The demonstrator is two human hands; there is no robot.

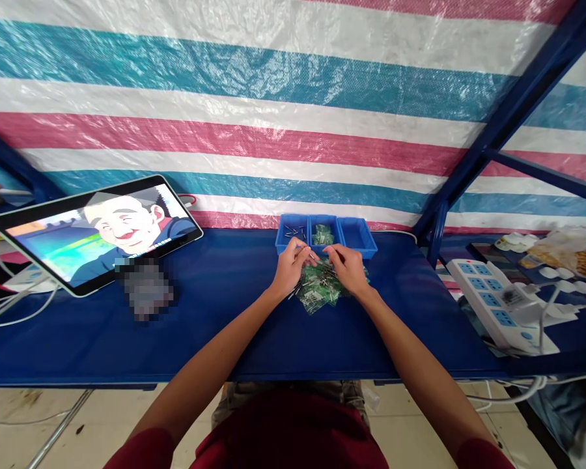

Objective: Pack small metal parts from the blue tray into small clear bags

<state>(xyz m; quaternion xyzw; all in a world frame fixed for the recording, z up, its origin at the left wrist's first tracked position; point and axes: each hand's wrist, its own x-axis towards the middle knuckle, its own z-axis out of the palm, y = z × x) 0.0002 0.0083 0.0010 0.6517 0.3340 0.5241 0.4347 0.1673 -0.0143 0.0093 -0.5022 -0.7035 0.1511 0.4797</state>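
My left hand [290,264] is closed in a pinch over the left side of a pile of small metal pieces [326,277]. Thin and dark silver, these look like screws or pins. Facing it, my right hand [349,266] has thumb and forefinger pressed together above the pile's right side. What sits between the fingertips of either hand is too small to make out. Greenish clear plastic bags [313,299] lie under and among the pieces. Just behind stands a blue three-part tray [358,238]: a few metal pieces in its left compartment, small bags [323,234] in the middle one.
On the left a tablet [107,238] leans upright, with a blurred-out object [146,290] before it. A white power strip [493,299] with plugs and cables lies to the right. Blue metal posts [461,169] and a striped plastic sheet [273,130] bound the blue table [215,326].
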